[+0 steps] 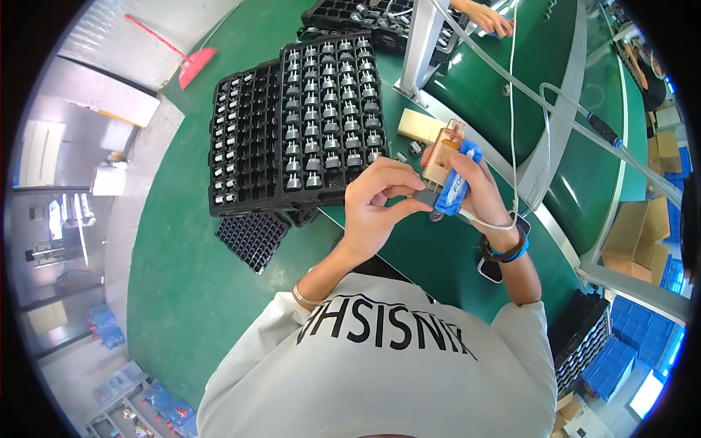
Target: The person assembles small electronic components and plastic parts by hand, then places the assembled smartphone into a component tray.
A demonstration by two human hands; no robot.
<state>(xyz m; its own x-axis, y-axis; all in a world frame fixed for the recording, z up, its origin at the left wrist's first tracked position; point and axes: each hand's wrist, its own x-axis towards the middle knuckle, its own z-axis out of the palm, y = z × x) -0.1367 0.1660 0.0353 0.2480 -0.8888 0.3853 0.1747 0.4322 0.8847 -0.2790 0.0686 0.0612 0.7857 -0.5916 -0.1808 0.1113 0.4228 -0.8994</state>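
Observation:
My left hand (374, 204) pinches a dark grey plug (426, 196) between thumb and fingertips. The plug's metal pins point up into the underside of a block (439, 162) in wood-coloured and clear orange material. That block has a bright blue part (460, 186) along its right side. My right hand (482, 190) is wrapped round the block and the blue part, and its fingers are partly hidden behind them. Just left of my left hand, a black tray (332, 178) holds rows of grey plugs with their pins up. A pale yellow block (419, 126) lies beyond the held block.
Another black tray (257, 146) has small parts mainly in its left columns. White cable (515, 109) hangs beside my right hand. A metal post (420, 51) stands ahead. A phone (490, 270) lies by my right wrist. Another person's hand (483, 17) works at the far side.

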